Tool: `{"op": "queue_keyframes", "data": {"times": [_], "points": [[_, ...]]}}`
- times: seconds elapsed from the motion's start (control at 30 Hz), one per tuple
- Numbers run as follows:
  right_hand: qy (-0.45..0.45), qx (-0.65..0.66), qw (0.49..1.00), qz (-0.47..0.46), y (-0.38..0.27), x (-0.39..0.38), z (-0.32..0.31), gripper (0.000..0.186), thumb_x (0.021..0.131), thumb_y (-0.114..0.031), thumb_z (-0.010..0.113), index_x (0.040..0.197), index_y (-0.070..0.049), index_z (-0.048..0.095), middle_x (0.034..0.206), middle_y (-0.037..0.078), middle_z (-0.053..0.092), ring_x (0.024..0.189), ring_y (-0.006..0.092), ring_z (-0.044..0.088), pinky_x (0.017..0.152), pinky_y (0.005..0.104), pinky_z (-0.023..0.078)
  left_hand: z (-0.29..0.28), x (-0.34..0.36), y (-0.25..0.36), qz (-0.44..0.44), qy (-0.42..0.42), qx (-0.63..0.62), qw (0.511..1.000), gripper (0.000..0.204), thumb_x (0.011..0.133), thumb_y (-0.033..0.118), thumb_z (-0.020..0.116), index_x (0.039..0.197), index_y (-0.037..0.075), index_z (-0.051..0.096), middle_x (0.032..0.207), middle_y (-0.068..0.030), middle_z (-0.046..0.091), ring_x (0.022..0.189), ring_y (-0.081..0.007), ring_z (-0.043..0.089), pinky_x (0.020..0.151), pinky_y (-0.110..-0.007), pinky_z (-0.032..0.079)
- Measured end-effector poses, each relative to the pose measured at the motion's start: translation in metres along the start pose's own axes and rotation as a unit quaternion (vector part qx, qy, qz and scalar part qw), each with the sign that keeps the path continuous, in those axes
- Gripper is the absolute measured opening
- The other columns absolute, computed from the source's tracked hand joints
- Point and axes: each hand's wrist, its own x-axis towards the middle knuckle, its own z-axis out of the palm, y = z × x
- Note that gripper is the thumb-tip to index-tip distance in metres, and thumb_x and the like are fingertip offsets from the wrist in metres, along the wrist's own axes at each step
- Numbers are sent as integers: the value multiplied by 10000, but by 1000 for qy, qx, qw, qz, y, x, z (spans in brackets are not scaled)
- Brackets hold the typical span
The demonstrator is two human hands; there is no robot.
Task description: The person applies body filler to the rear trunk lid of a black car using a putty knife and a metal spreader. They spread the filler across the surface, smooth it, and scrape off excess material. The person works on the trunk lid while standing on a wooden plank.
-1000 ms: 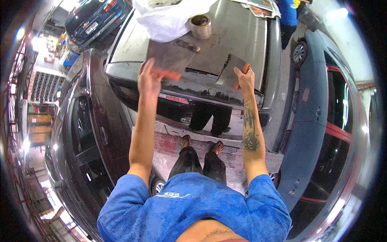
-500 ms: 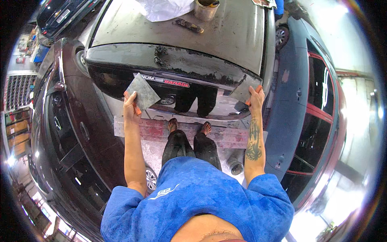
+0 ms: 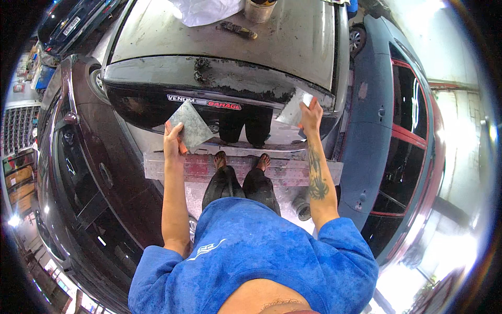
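Observation:
In my left hand (image 3: 172, 135) is a square metal spreader (image 3: 190, 124) with an orange handle, tilted like a diamond in front of the black rear panel (image 3: 133, 97). My right hand (image 3: 311, 118) grips a second metal spreader (image 3: 292, 109) by its orange handle at the right end of that panel; whether its blade touches the surface I cannot tell. A rough dark patchy band (image 3: 240, 81) runs along the panel's upper edge. On the dull silver surface above lie a stained tool (image 3: 238, 30), a white sheet (image 3: 204, 9) and a tin (image 3: 259, 11).
My feet stand on a perforated metal plank (image 3: 243, 170). A dark car (image 3: 97, 172) flanks me on the left, a grey car (image 3: 371, 146) with red-edged windows on the right. Another car (image 3: 70, 18) is at the upper left.
Both hands came down from over the silver surface. In the last half second my right hand moved up and left. My left hand stayed low, its spreader shifting slightly right.

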Motion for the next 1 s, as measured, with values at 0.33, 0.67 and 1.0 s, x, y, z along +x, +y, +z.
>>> {"op": "queue_keyframes", "data": {"times": [0.33,0.67,1.0], "points": [[-66,-54,989,-124,2,-6,57,133,854,-93,592,830,-26,479,642,27,474,452,114,448,310,303,355,-8,-19,-12,-30,14,-73,997,334,887,19,560,1217,39,510,1097,-94,634,957,-215,672,823,-373,591],[-95,-61,978,-177,-9,-19,132,166,793,-92,617,870,34,540,755,242,594,674,355,591,671,403,469,-30,-18,-16,-4,29,-84,996,298,893,27,588,1182,38,514,1082,-87,634,951,-197,661,843,-344,565],[-65,22,995,-76,-21,-46,139,121,833,-55,613,921,27,598,789,64,641,707,141,588,649,297,477,-56,-10,-3,4,51,-87,995,301,894,17,586,1187,41,522,1074,-72,642,949,-187,665,835,-336,569]]}}
